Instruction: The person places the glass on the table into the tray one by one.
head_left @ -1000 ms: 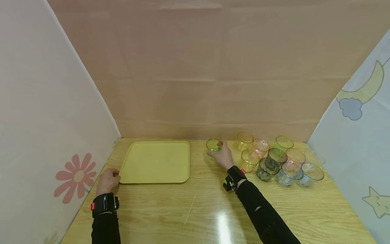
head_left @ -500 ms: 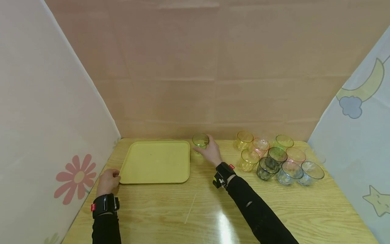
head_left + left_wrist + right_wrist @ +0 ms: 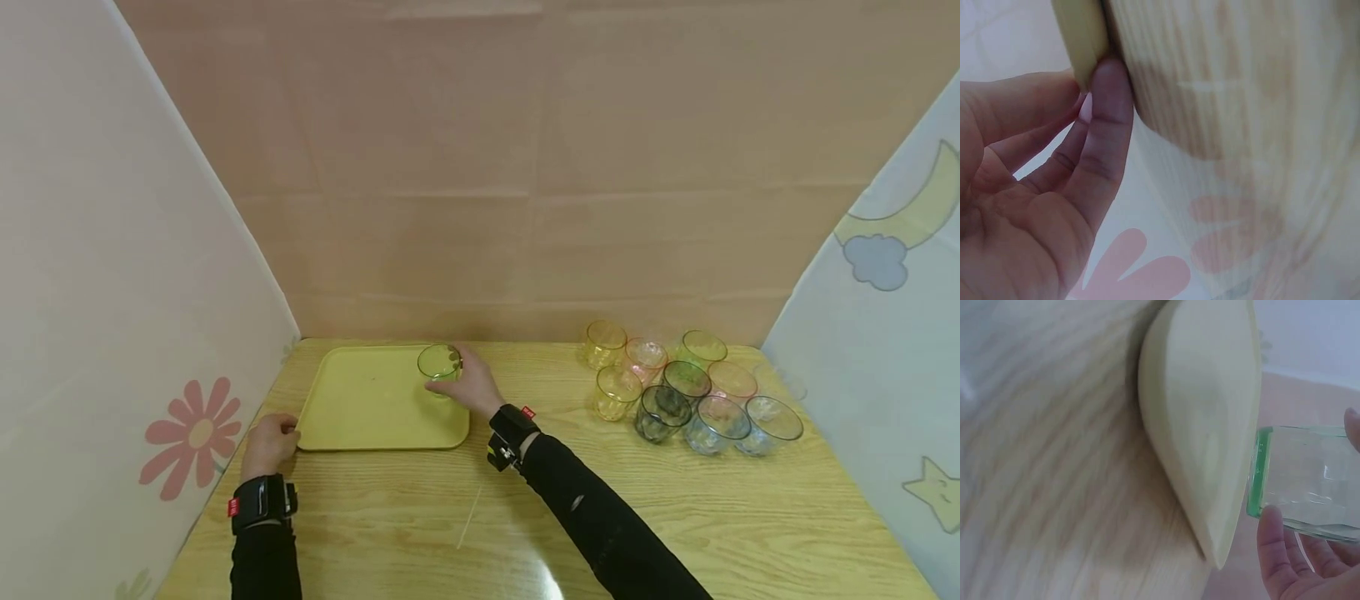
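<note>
A: Tray (image 3: 375, 408)?
B: Plain yellow. Held glass (image 3: 1310, 465): clear green, deepest at base.
A: Other glasses (image 3: 663, 414)?
B: Amber, pink, green, smoky grey, pale blue.
A: Table (image 3: 375, 517)?
B: Pale wood, streaky grain.
A: Backdrop (image 3: 450, 167)?
B: Brown. Side panels (image 3: 135, 208) whitish: pink flower (image 3: 200, 437); yellow moon (image 3: 922, 212), blue cloud (image 3: 877, 262), yellow star (image 3: 937, 493).
A: Sleeves (image 3: 600, 525)?
B: Black.

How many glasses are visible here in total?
10. The right hand holds a green glass over the tray. Nine stand grouped at right: yellow, pink, green behind; yellow, dark green, pink midway; grey, bluish, bluish in front. Overlapping glasses may hide others.
</note>
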`<state>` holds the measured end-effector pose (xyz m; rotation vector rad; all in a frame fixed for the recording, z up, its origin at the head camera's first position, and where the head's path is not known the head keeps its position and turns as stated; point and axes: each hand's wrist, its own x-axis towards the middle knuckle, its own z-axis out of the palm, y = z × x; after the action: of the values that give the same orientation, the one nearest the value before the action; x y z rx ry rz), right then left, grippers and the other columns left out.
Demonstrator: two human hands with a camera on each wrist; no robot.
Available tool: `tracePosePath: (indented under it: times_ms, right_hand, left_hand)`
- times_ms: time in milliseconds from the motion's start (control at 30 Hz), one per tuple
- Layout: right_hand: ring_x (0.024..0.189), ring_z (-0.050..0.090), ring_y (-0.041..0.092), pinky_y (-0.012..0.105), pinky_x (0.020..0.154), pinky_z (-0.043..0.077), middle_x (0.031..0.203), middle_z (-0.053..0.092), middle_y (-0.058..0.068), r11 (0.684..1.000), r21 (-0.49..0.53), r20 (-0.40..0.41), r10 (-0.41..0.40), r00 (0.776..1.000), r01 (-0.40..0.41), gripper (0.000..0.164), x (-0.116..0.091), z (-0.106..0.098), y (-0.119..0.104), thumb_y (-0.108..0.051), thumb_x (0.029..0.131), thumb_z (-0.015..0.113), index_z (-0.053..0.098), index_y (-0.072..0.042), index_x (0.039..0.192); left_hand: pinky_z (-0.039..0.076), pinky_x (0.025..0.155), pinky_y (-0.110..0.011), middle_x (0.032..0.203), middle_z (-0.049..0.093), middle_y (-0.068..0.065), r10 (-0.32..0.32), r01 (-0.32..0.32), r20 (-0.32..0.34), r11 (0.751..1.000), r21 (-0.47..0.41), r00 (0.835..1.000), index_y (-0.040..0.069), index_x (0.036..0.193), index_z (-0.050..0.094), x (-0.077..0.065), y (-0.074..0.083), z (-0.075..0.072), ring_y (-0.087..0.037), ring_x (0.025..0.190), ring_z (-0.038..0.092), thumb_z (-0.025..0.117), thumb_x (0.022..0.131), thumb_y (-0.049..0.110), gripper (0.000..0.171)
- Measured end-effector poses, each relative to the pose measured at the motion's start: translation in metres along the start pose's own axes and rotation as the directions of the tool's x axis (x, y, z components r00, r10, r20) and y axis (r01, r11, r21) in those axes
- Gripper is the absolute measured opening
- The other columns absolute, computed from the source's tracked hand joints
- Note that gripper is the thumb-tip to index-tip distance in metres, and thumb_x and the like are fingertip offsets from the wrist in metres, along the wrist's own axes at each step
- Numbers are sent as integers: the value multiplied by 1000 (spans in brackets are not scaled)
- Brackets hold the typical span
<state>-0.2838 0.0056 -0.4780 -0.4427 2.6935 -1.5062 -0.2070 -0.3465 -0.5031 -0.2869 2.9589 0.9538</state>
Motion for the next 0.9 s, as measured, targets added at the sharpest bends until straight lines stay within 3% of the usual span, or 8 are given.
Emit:
tracePosePath:
  times_ms: [333,633,900]
  right_hand:
    - [128,51,35,46,101,45,143,50,18,1000,-26,14,6,1000,-6,88,4,12,-1,-35,80,81,36,-4,149]
    - [125,52,36,47,99,46,143,49,19,998,-15,29,56,998,-56,85,10,13,0,-30,80,81,36,-5,147]
    - [121,54,37,42,95,49,141,51,19,1000,16,63,26,998,-27,86,12,22,-1,-28,80,82,36,-6,150]
  left_hand:
    - [47,75,-43,96,63,-25,-5,5,7,1000,-15,1000,-17,113,60,0,2,1,-35,89,58,51,89,5,33]
    - [48,80,-51,100,64,-28,10,-11,-12,1000,-2,1000,-16,114,61,0,1,3,-38,92,60,52,90,4,33]
    - [47,79,-50,100,62,-29,3,-3,-7,1000,-15,1000,-18,116,59,-2,1,2,-38,91,58,51,91,4,34]
